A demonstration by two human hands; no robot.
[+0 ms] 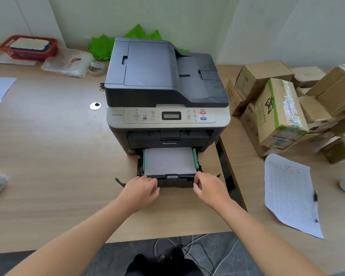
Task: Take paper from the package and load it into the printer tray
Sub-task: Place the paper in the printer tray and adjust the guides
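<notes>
Hands, left (142,189) and right (208,189), on one paper-filled tray (168,179)

The printer (166,96) carries the only words that read clearly. On its dark front panel, just above the open paper tray (168,177), stands the brand "lenovo" in small pale letters. At the left end of its grey control strip is a model number that looks like "M7615DNA", though the small print is blurred. The tiny captions beside the buttons and the small screen there are too small to read. On the desk at the right, a cardboard box (278,114) shows a green cat-face logo with green characters beside it, unreadable. The ruled form (289,193) near the desk's front edge has print too fine to read.
</notes>
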